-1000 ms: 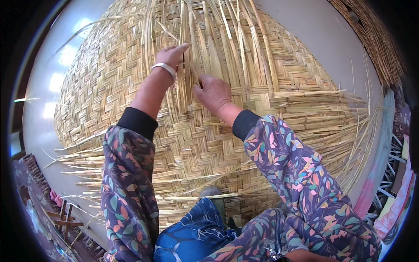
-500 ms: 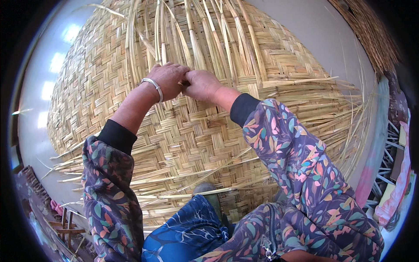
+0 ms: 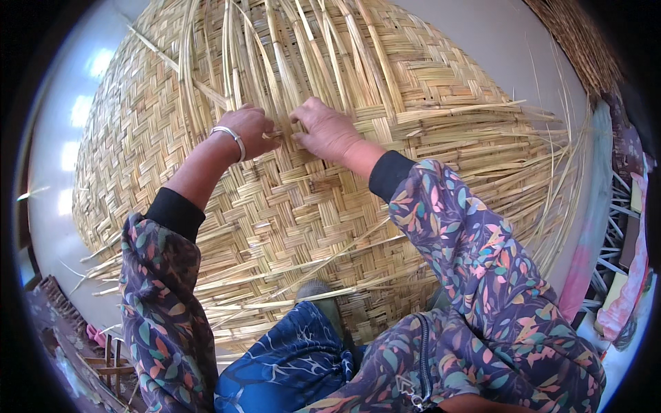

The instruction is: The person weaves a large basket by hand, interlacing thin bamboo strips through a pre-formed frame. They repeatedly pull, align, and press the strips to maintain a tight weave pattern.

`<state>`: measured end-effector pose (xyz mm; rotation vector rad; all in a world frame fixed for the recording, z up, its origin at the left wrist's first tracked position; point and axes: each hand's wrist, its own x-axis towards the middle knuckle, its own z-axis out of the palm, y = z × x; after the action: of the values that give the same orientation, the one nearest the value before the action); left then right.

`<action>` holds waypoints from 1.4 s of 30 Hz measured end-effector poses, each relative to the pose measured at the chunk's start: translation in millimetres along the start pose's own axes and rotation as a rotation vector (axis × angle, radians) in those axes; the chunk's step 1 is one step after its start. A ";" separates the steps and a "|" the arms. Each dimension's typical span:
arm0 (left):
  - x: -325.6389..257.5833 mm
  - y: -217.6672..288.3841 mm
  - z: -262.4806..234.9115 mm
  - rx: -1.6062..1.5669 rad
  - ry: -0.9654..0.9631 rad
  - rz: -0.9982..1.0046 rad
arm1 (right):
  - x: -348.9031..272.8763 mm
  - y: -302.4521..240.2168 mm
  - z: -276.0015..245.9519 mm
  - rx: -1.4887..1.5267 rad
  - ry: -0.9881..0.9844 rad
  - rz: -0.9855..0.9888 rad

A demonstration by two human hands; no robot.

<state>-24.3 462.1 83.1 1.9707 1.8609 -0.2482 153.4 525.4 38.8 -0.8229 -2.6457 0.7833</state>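
A large mat [image 3: 289, 206] of flat, pale yellow reed strips in a zigzag weave lies under both my hands. My left hand [image 3: 251, 133], with a silver bangle [image 3: 231, 140] at the wrist, is closed at the inner end of the raised strips. A short bit of reed strip shows at its fingertips. Just to the right, my right hand [image 3: 327, 131] is bent over the weave, with a gap between thumb and forefinger and nothing visible in it. Beyond both hands, several long loose strips [image 3: 275, 55] run lengthwise over the woven surface toward the far edge.
Unwoven strip ends [image 3: 496, 155] fan out at the mat's right side. A shoe [image 3: 317, 292] of mine stands on the mat. A bundle of brown stalks [image 3: 578, 45] lies far right, near a metal rack [image 3: 616, 234] with cloth. A wooden frame [image 3: 107, 361] is at lower left.
My hands, which were touching, have come apart: the left moved left and slightly nearer, the right a little to the right. The view has shifted slightly over the mat.
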 end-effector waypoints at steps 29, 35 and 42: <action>19.7 12.9 18.0 0.027 -0.124 -0.194 | 30.6 3.7 21.5 0.074 -0.318 0.260; 21.8 12.9 30.4 0.073 -0.051 -0.184 | 36.2 -3.1 17.5 -0.021 -0.401 0.343; 20.9 33.1 32.8 0.137 0.056 -0.263 | 36.7 -10.9 18.1 -0.078 -0.405 0.412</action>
<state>15.2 466.9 51.0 1.8311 2.1924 -0.4112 111.9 531.8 33.2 -1.3910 -2.9055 1.0455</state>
